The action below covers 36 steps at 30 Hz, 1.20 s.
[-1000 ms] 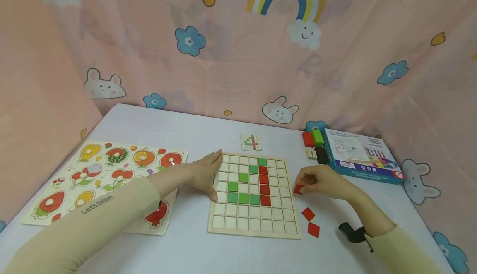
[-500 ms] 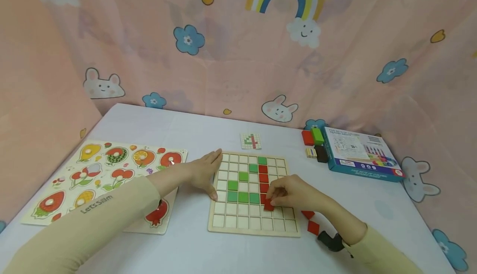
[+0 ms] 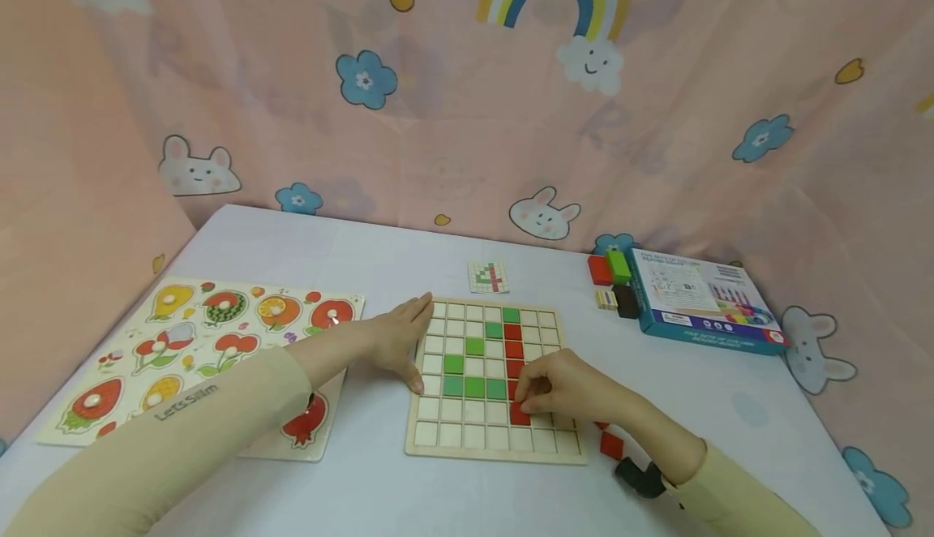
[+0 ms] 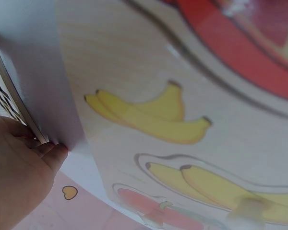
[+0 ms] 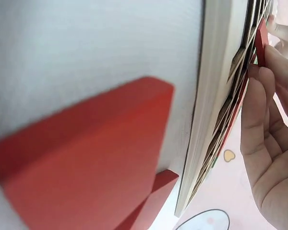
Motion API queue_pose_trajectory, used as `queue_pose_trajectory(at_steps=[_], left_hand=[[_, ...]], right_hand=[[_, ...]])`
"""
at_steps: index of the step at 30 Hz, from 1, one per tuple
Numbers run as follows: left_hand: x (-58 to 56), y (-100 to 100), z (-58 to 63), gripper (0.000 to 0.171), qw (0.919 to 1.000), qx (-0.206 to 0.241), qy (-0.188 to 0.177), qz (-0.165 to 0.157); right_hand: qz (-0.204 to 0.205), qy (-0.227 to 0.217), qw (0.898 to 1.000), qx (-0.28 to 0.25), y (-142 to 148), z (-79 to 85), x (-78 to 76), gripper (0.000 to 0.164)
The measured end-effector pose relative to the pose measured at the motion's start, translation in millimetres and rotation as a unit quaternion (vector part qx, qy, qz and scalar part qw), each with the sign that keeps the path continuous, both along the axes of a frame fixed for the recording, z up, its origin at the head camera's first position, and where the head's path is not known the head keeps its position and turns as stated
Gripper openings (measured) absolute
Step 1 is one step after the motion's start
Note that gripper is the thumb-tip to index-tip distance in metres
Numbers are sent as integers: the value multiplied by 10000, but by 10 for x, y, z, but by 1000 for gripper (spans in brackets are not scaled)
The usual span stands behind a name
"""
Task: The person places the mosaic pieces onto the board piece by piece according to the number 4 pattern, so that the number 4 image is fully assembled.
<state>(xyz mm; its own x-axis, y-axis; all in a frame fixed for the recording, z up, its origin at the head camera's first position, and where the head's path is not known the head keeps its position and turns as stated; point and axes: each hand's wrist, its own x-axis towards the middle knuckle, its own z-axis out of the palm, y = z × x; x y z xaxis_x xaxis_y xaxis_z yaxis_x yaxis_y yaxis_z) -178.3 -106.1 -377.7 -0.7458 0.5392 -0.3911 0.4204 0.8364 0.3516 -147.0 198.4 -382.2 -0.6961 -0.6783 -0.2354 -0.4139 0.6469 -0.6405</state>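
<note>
A wooden grid board point(image 3: 476, 438) lies flat, with green tiles point(image 3: 474, 388) in a stepped outline and a column of red tiles point(image 3: 514, 350) to their right. My right hand point(image 3: 567, 387) pinches a red square tile point(image 3: 520, 415) at the cell just below that column. In the right wrist view, the pinched red tile point(image 5: 261, 44) stands tilted on edge over the grid between thumb and fingertips. At the board's left edge rests my left hand point(image 3: 397, 348), fingers extended along the side; the left wrist view shows its fingertips point(image 4: 56, 152) against that edge.
Loose red tiles point(image 3: 611, 445) lie right of the board, partly behind the right forearm. A small pattern card point(image 3: 487, 277) sits behind the board. On the left is a fruit puzzle board point(image 3: 219, 330); at the back right, a blue box point(image 3: 711, 302) beside small coloured blocks point(image 3: 619, 267).
My right hand has carried a red tile leftward from beside the board onto the grid, then lowered it slightly toward the cell under the red column. The left hand has stayed in place.
</note>
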Motion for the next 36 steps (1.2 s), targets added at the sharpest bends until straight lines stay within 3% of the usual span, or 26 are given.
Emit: queue_pose_trajectory(at_steps=[8, 21, 27, 36], left_hand=[[-16, -23, -41, 132, 10000, -5, 58, -70], [-10, -23, -35, 132, 10000, -36, 38, -64], [-16, -23, -44, 131, 10000, -24, 30, -52], [-18, -16, -41, 132, 9999, -83, 51, -92]], right_hand=[[71, 1, 9999, 145, 54, 56, -11, 8], [-77, -362, 9988, 306, 469, 208, -97, 8], [-140, -453, 9964, 706, 693, 264, -198, 10], [-90, -1081, 9907, 825, 969, 172, -301, 24]])
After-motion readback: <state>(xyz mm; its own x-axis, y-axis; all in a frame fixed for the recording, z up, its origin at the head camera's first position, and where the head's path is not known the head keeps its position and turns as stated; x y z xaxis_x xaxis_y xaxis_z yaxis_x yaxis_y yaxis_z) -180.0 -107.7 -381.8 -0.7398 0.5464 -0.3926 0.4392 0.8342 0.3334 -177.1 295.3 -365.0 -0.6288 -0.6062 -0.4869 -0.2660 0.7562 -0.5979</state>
